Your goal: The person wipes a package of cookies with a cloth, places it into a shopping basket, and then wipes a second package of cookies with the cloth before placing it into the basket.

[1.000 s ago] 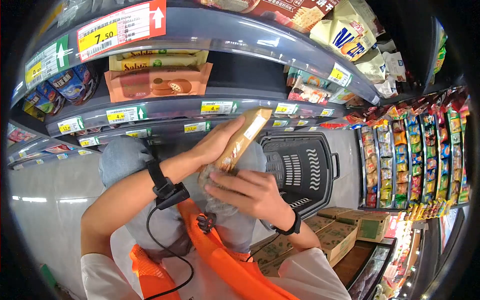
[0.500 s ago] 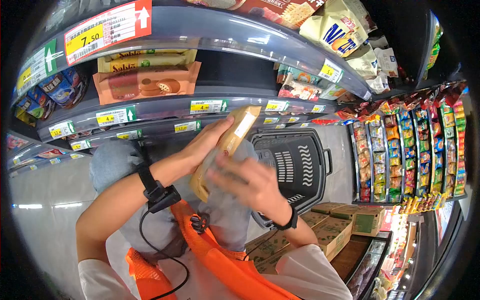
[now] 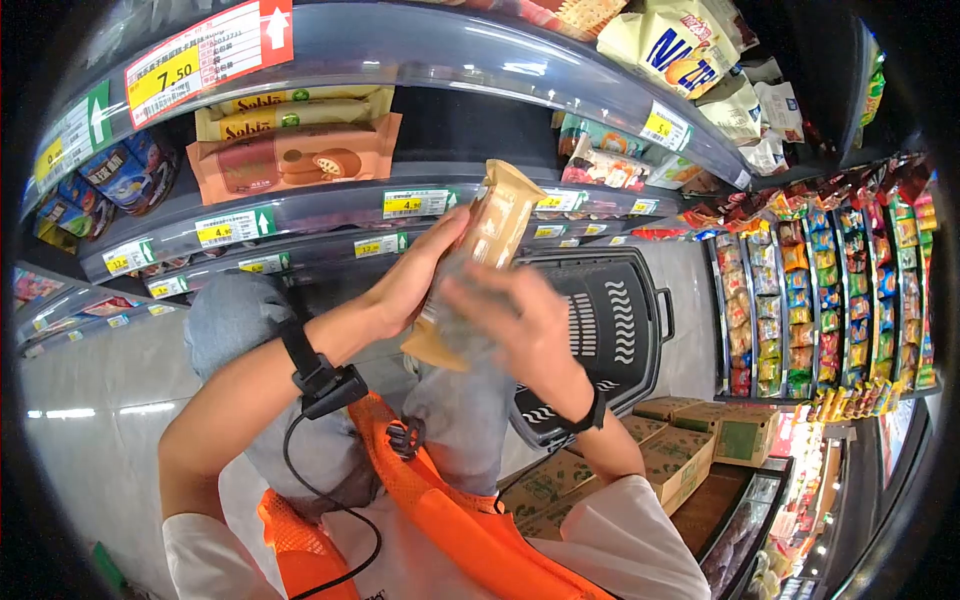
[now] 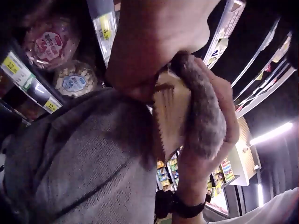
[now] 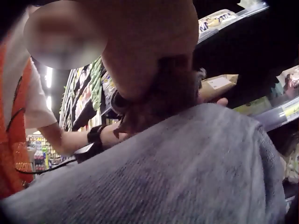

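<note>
My left hand [image 3: 425,270] grips a tan snack packet [image 3: 505,205] from its left side and holds it tilted above my knees. The packet's crimped, serrated end [image 4: 163,126] shows in the left wrist view, and its upper end with a pale label [image 5: 218,84] in the right wrist view. My right hand [image 3: 535,320], blurred in the head view, holds a fuzzy grey cloth [image 4: 203,112] against the packet's right side. The cloth and fingers cover the packet's middle.
Ahead are shelves with price tags [image 3: 415,204] and brown biscuit packs [image 3: 300,160]. A dark shopping basket [image 3: 610,350] stands on the floor beyond my right hand. Cardboard boxes [image 3: 680,460] are at the right, with snack racks [image 3: 825,300] farther off.
The packet has turned to show a broader face and its top crimp, and sits higher. My right hand and the cloth have moved up along it. The left hand keeps its grip.
</note>
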Motion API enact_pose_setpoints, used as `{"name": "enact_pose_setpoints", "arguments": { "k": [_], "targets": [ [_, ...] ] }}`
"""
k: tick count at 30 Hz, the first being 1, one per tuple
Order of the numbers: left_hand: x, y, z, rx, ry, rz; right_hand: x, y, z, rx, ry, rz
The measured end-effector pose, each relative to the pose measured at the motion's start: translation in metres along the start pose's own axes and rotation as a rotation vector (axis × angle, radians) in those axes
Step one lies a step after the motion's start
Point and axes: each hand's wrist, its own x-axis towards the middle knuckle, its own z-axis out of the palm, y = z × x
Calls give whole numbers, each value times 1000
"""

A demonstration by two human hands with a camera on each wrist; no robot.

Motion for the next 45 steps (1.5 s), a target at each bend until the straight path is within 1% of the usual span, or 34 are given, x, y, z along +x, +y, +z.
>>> {"name": "enact_pose_setpoints", "arguments": {
  "k": [1,2,4,5,6,7,9,11,13,14,15,18,19,22,23,24,26,27,29,32,33,34,35,36,37,40,41,44,45],
  "targets": [
    [0,-1,-3,-5,-53,-23,0,-12,-3,-82,-29,-123],
    [-1,-2,-4,-10,-109,-51,3,-13,-5,-96,-57,-186],
    [0,-6,1,-46,-8,-66,6,-4,-13,-125,-122,-305],
    [1,-8,5,-48,44,-80,7,26,-11,-75,-92,-90],
    [2,-7,6,-51,100,-82,15,41,-11,0,-5,9],
    [3,-5,-6,97,-30,-149,19,56,-11,-2,19,91],
    [5,-9,-6,100,-34,-99,26,65,-4,-49,45,100],
    [2,-9,-9,68,-69,-91,27,56,-3,-73,42,101],
    [4,-7,1,-86,98,-67,20,42,-1,-35,-42,-60],
    [2,-6,5,-163,181,-56,14,27,-4,-35,-88,-104],
    [-4,-3,5,6,192,-38,10,10,-7,-34,-133,-147],
    [-1,-5,-10,-63,-115,-72,2,-19,-6,-60,-122,-302],
    [1,-6,-9,-68,-128,-77,6,-20,-13,-98,-158,-305],
    [-3,1,15,56,105,-26,19,13,-22,-112,-151,-208],
    [4,-5,16,-137,125,-62,25,32,-16,-53,-77,-167],
    [6,-8,12,-72,71,-64,31,45,-11,7,0,-128],
    [7,-13,3,61,-33,-67,37,52,-16,41,7,54],
    [6,-12,1,126,-85,-69,40,57,-16,58,24,106],
    [6,-13,1,146,-83,-58,41,64,-17,86,56,218],
    [6,-20,-9,125,-89,-71,35,35,-17,-17,31,240],
    [6,-23,-13,109,-90,-78,31,26,-12,-50,45,170],
    [4,-17,-5,68,4,-48,22,20,-9,-139,-21,64],
    [3,-11,5,30,95,-20,16,7,-6,-70,-31,33],
    [2,-7,12,-8,186,8,11,-5,-3,-105,-18,0],
    [5,-12,4,18,100,89,8,-18,-4,-110,-54,-33],
    [6,-14,-8,-147,-177,1,5,-43,-16,-90,-130,-19],
    [5,-15,-7,-131,-129,-53,-3,-37,-11,-32,-108,-87],
    [5,-17,-7,-136,-106,-65,-14,-37,-2,51,-91,-310],
    [3,-14,-5,-153,-109,-95,-18,-37,-1,45,-138,-356]
  ]
}}
